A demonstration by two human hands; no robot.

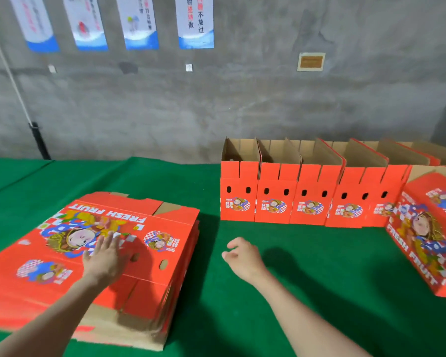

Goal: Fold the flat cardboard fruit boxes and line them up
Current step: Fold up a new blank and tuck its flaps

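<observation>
My left grip lies spread flat on the stack of flat boxes; my right grip hovers loosely curled, empty, over the green counter near the folded boxes.

2 bare forearms, no sleeves, and hands without gloves or rings.

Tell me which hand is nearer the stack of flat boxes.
Left. The left hand lies flat, palm down, on top of the stack of flat boxes. The right hand is off its right edge, over the green table cover, holding nothing.
</observation>
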